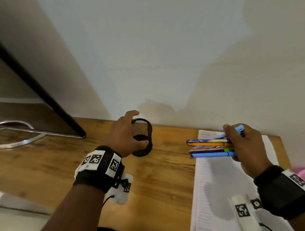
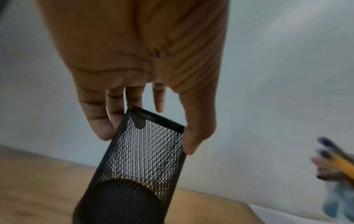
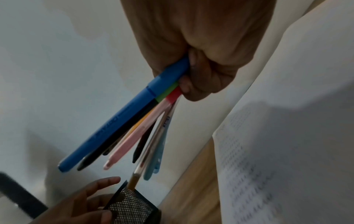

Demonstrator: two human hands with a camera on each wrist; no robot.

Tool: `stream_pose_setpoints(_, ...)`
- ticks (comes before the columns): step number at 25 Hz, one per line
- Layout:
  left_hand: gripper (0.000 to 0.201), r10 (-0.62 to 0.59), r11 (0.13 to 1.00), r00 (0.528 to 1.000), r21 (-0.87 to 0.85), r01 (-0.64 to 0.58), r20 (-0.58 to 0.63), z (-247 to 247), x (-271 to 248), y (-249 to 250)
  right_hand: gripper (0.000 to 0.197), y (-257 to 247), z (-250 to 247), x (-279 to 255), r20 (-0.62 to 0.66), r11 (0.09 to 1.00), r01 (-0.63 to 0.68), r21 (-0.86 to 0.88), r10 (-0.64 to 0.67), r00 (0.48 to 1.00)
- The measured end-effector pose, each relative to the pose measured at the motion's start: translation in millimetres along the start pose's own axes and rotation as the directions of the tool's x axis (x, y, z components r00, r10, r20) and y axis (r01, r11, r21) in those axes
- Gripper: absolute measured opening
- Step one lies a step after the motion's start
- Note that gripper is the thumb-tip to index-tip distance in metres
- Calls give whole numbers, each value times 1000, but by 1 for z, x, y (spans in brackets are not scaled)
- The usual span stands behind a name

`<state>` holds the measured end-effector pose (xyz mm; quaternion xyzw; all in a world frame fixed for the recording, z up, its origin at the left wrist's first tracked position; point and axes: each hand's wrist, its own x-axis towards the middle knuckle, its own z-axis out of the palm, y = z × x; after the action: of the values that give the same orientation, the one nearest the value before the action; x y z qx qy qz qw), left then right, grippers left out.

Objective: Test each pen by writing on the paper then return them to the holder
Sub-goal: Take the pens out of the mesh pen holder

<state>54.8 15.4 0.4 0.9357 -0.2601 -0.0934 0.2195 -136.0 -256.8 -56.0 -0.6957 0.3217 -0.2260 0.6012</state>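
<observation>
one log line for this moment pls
left hand: grips mesh holder, tilted, empty | right hand: holds pens bunched over paper | testing: not started

Bare desk [image 1: 165, 172] between holder [image 1: 143, 135] and paper [image 1: 216, 193]; wall [image 1: 160, 58] close behind; monitor [image 1: 32, 86] blocks left.
</observation>
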Motion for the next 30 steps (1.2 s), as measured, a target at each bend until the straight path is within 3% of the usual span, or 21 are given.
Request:
stream_pose_setpoints(5,100,-171,985,985,16,171,26,-15,-10,-52,25,3,24,-21,163,991,100,-90,-85,983)
stream_pose_setpoints(8,89,6,1000,987,20,-3,-161,-19,-17,-44,23,-2,35,-29,237,986,136,-92,-111,965)
stream_pose_setpoints(9,81,69,994,973,-66,-85,-221,-17,-20,-29,24,-7,39,-31,271,983,156,-101,-124,955)
stream_pose_setpoints(10,75,77,973,979,-200,-116,-191,-14,-23,-11,25,-11,45,-31,311,976,185,-114,-142,940)
stream_pose_setpoints(12,77,104,885,990,-464,-47,99,6,-28,26,27,-26,58,-28,400,955,263,-138,-189,897)
stream_pose_setpoints(14,78,226,852,903,-524,-1,366,30,-32,51,26,-42,73,-20,512,938,335,-90,-245,823)
stream_pose_setpoints(16,57,313,808,820,-588,35,478,43,-33,61,29,-55,86,-9,575,929,365,-61,-266,774)
stream_pose_setpoints(18,37,253,700,798,-673,238,546,44,-32,61,35,-61,97,1,593,933,352,-76,-242,768)
stream_pose_setpoints(20,22,176,608,800,-703,370,574,43,-33,59,41,-60,107,10,547,956,264,-125,-156,823)
stream_pose_setpoints(22,12,92,506,821,-736,449,564,46,-28,54,46,-56,111,17,432,991,-8,-135,66,899)
stream_pose_setpoints(23,11,20,455,834,-748,483,551,48,-23,49,50,-53,112,19,397,977,-189,-98,212,893)
stream_pose_setpoints(24,11,-78,451,847,-740,500,525,51,-18,43,51,-50,112,20,408,939,-337,-69,335,849)
stream_pose_setpoints(27,20,-353,643,845,-552,531,401,66,0,17,33,-36,116,8,565,828,-541,-145,518,642)
stream_pose_setpoints(28,21,-405,644,825,-517,563,394,68,1,14,28,-31,121,5,583,809,-567,-152,537,610)
stream_pose_setpoints(30,20,-469,535,783,-575,619,408,71,4,12,23,-26,133,3,556,816,-561,-140,533,638)
